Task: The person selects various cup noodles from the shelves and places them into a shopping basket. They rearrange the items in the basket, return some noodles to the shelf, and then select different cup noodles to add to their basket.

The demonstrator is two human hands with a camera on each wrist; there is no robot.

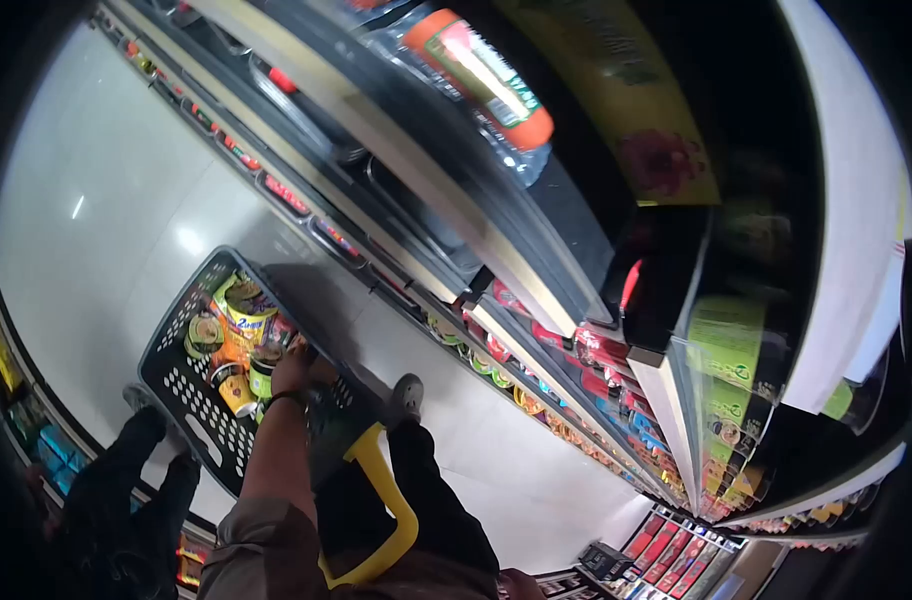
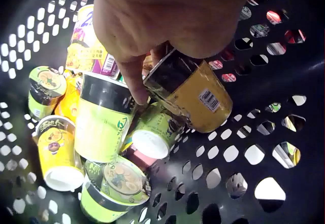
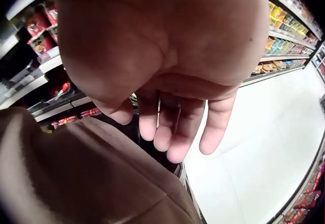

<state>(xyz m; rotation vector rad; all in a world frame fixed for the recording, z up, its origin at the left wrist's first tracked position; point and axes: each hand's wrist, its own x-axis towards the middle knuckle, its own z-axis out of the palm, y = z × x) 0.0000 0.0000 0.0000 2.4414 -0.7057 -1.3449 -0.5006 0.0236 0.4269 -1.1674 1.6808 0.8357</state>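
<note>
In the head view, a dark basket [image 1: 179, 306] with holed walls is shown above a pale floor [image 1: 86, 240], with a yellow handle [image 1: 403, 510] at its lower right edge. The left hand [image 1: 292, 372] is lowered into the basket, beside a group of food cups. Stocked shelves [image 1: 446, 205] are seen beside the basket, and a bottle [image 1: 481, 80] with an orange label is held on an upper one. Dark trouser legs [image 1: 161, 470] are seen by the basket's lower left side.

In the left wrist view, a brown cup [image 2: 203, 99] is gripped at its dark upper end by the left hand, with the fingers curled at the rim; the far fingertips are hidden. The cup is tilted, near the middle of the basket. Just beside it, a small green cup [image 2: 154, 130] is tipped over. A tall green cup [image 2: 103, 117], a yellow cup [image 2: 59, 155] and a green bowl [image 2: 114, 188] are gathered towards the left side.

In the right wrist view, the right hand [image 3: 162, 51] is held with its fingers hanging loosely, slightly spread, and nothing is pinched. A brown sleeve [image 3: 101, 168] is seen below it.
</note>
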